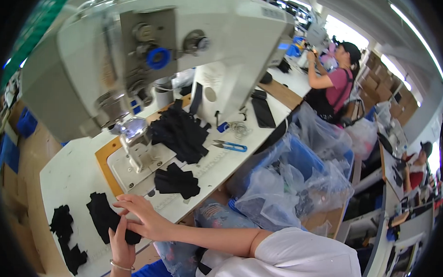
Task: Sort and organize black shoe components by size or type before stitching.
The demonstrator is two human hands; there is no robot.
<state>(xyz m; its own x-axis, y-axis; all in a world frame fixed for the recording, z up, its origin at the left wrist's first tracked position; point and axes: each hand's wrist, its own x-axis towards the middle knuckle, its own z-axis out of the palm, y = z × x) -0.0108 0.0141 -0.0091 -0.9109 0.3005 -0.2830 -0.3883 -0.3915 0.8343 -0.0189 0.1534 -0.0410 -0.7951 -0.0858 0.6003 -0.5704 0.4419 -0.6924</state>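
bin (308,156) of clear plastic bags (273,194), left fingers (122,229) clasped around black fabric (100,217), right fingers (132,206) against it, their grip unclear

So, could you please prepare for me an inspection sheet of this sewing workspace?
Surface: white flat table, ruler-like markings along its near edge.
Work items: large off-white sewing machine; loose black fabric pile beside its needle area; smaller black fabric stack nearer the person; dark black fabric piece at the hands; ragged black fabric strip farther left.
Clutter: blue-handled metal snips; flat black rectangular device.
Hands: bare left hand and bare right hand both touch the dark piece; grip unclear.
Cables: none certain; pale coiled strand, kind unclear.
Surroundings: clear plastic bags beside the table; co-worker in maroon top; brown cardboard boxes.
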